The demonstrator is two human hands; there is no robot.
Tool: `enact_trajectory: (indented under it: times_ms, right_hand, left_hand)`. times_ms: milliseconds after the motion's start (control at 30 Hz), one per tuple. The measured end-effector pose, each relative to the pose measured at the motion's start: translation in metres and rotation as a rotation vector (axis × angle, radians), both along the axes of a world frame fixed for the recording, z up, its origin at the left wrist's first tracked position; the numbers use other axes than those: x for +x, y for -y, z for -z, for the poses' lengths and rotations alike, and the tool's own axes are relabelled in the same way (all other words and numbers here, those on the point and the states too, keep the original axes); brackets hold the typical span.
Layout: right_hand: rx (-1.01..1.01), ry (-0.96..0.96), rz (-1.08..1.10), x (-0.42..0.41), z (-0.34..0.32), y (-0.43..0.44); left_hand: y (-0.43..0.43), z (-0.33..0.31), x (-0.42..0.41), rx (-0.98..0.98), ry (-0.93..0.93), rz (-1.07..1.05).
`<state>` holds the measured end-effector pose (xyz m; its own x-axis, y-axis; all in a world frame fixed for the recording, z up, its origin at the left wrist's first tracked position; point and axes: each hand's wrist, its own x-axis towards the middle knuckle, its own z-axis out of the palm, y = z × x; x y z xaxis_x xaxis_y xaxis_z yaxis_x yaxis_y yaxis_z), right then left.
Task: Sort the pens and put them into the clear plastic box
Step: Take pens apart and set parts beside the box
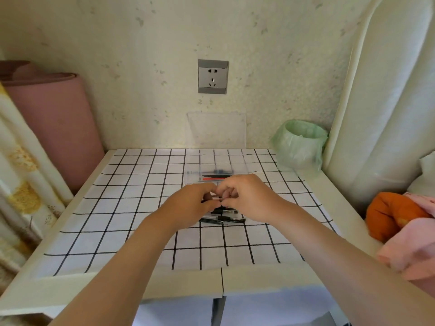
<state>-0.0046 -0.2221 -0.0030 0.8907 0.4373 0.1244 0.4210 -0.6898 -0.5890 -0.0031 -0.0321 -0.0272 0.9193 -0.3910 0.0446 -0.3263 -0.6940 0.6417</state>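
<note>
left hand (188, 204), right hand (250, 196): fingertips together

Table (259, 281) — checked cloth (117, 208), pens (226, 218), box (211, 158)

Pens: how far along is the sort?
Done: a black pen and a red pen lie in the clear plastic box. In hand: the left hand and right hand pinch a third pen, mostly hidden, between them. Left: several loose black pens on the tablecloth.

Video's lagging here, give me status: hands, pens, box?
Both busy: left hand and right hand pinch a pen over loose pens. Beyond, clear box open, black and red pens inside. Nothing in the way.
</note>
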Motion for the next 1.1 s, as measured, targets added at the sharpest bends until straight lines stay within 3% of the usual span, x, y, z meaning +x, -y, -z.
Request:
enact_trajectory:
  times_ms: [200, 300, 433, 567, 900, 1100]
  right_hand:
    - [0.12, -0.233, -0.043, 0.001, 0.001, 0.0]
    - [0.113, -0.201, 0.003, 0.004, 0.0, 0.008]
    - [-0.363, -0.004, 0.133, 0.013, 0.006, 0.031]
    - [-0.495, -0.131, 0.156, 0.012, 0.007, 0.041]
    - [-0.477, -0.098, 0.119, 0.011, 0.009, 0.036]
    - [-0.249, -0.048, 0.125, 0.011, 0.009, 0.027]
  left_hand:
    - [-0.004, 0.004, 0.004, 0.0, -0.031, -0.07]
    - [-0.005, 0.006, 0.004, 0.022, -0.03, -0.082]
    - [-0.004, 0.003, 0.002, 0.073, -0.029, -0.042]
    - [0.0, 0.003, 0.001, 0.115, -0.071, 0.017]
    - [0.006, 0.003, -0.001, 0.071, -0.083, 0.043]
    - [0.005, 0.004, 0.001, 0.062, -0.076, 0.052]
